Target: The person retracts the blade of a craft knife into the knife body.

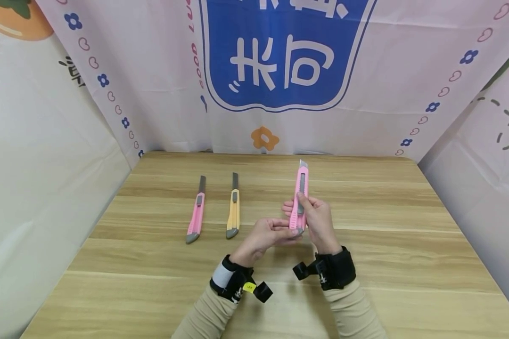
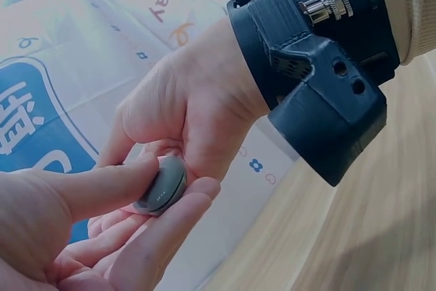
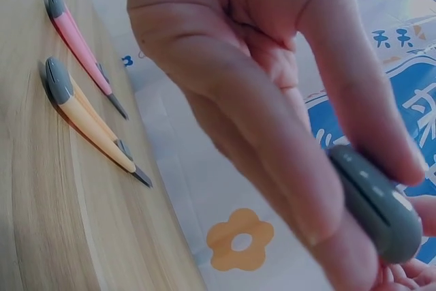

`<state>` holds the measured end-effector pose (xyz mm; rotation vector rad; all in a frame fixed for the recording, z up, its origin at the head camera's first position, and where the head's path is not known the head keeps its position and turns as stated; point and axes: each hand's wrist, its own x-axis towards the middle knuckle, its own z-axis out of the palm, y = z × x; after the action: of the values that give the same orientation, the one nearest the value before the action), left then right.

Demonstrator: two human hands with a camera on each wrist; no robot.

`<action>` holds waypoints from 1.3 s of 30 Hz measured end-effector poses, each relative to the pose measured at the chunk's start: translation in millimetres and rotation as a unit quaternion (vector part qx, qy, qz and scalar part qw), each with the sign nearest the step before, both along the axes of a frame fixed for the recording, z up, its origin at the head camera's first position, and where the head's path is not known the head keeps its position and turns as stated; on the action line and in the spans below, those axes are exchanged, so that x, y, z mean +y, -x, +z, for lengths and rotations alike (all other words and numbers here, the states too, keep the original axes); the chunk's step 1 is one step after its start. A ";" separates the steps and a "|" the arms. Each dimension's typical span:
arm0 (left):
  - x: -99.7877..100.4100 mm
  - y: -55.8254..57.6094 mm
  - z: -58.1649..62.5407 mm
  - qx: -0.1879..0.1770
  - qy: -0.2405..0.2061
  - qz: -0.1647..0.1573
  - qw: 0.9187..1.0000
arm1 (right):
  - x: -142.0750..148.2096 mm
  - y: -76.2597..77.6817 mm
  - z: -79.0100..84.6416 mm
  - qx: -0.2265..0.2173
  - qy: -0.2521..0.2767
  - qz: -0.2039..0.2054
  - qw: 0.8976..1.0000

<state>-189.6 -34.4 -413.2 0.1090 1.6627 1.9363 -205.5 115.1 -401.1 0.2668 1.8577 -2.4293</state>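
Observation:
My right hand [image 1: 321,220] holds a pink utility knife [image 1: 302,181] upright, blade pointing away and a short length of blade showing. Its thumb lies on the knife's grey slider strip. Below it, my left hand [image 1: 260,240] pinches the grey end cap [image 1: 299,231] between thumb and fingers. Close up in the left wrist view, the cap [image 2: 163,185] sits between the thumb and fingertips, while the pink body is hidden. In the right wrist view the left hand [image 3: 266,114] grips the same cap, with right fingertips beside it.
On the table [image 1: 407,263], left of my hands, lie a yellow utility knife [image 1: 233,207] and another pink utility knife [image 1: 196,214], both with long blades out and pointing away. A printed cloth [image 1: 165,108] hangs behind the table's far edge.

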 end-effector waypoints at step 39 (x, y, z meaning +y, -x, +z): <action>2.1 -2.7 0.7 0.032 0.019 0.017 0.999 | -3.2 -7.5 1.4 0.035 0.010 -0.013 0.999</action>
<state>-187.0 -32.3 -412.5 0.1309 1.7515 1.9436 -198.0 111.9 -399.7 0.2077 1.8681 -2.5049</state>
